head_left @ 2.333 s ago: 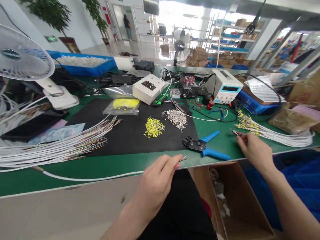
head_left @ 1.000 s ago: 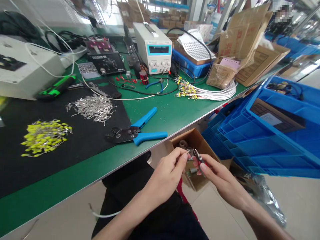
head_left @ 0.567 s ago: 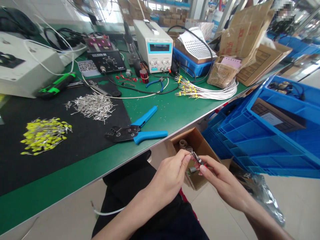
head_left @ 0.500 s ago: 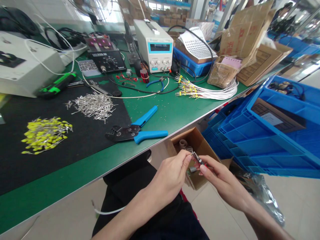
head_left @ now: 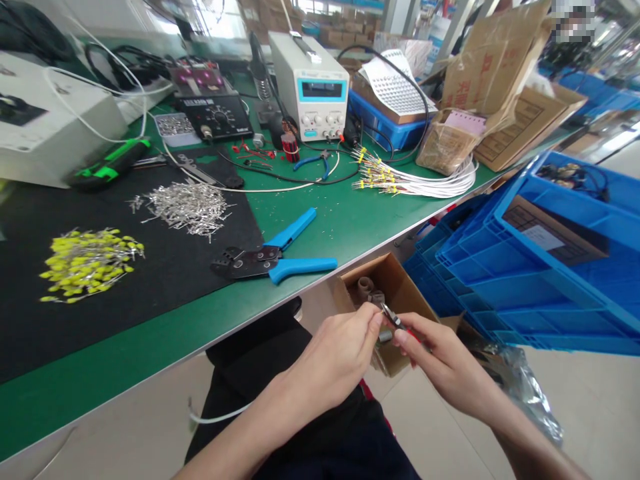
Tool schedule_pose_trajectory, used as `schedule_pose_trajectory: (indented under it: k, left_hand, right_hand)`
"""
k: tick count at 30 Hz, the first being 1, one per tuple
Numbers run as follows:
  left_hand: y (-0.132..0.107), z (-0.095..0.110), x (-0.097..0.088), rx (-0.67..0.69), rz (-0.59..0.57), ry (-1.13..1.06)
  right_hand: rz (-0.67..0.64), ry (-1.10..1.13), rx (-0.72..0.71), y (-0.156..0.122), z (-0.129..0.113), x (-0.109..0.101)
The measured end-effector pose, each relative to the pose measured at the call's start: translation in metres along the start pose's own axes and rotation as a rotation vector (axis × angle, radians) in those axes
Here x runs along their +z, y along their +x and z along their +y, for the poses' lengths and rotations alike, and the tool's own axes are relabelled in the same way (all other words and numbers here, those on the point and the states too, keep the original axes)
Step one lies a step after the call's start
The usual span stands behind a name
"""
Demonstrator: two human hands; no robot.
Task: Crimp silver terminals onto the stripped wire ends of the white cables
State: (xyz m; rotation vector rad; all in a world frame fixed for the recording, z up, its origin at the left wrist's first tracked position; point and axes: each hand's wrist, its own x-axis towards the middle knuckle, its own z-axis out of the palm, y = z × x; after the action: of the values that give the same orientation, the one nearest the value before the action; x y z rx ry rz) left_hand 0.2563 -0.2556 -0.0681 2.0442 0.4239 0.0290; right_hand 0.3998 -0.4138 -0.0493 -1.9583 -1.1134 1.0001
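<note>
My left hand [head_left: 340, 350] is closed in a pinch on the end of a thin white cable [head_left: 220, 416] that trails down across my lap. My right hand [head_left: 440, 363] is closed on small red-handled cutters [head_left: 393, 317], whose tip meets the cable end at my left fingertips. Both hands are held below the bench edge, above an open cardboard box [head_left: 400, 293] on the floor. A blue-handled crimping tool [head_left: 273, 259] lies on the green bench [head_left: 345, 227] just above my hands.
On a black mat [head_left: 165, 267] lie a pile of yellow parts [head_left: 85, 263] and a pile of metal terminals [head_left: 187, 207]. A power supply [head_left: 313, 87], a bundle of white cables [head_left: 420, 183] and cardboard packets stand farther back. Stacked blue crates [head_left: 540, 267] fill the right.
Earlier my hands were apart at the bench edge, the right one near the cable bundle. The view swung right and both hands met below the bench. In the last second they barely shifted.
</note>
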Motion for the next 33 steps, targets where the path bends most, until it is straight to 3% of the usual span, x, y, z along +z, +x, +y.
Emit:
schedule_pose_trajectory:
  k: [8, 14, 23, 33]
  left_hand:
    - [-0.004, -0.006, 0.001, 0.009, -0.026, -0.016]
    - [-0.002, -0.003, -0.004, 0.015, -0.031, -0.070]
    - [-0.006, 0.000, -0.011, 0.017, -0.062, -0.162]
    - [-0.008, -0.003, -0.014, 0.007, -0.081, -0.162]
  right_hand:
    - [0.024, -0.151, -0.071, 0.002, 0.000, 0.000]
    - [0.040, -0.113, -0.120, 0.003, 0.000, -0.002]
    - [-0.017, -0.107, -0.075, 0.002, -0.004, -0.002]
    - [-0.034, -0.263, -0.201, 0.003, -0.010, 0.002]
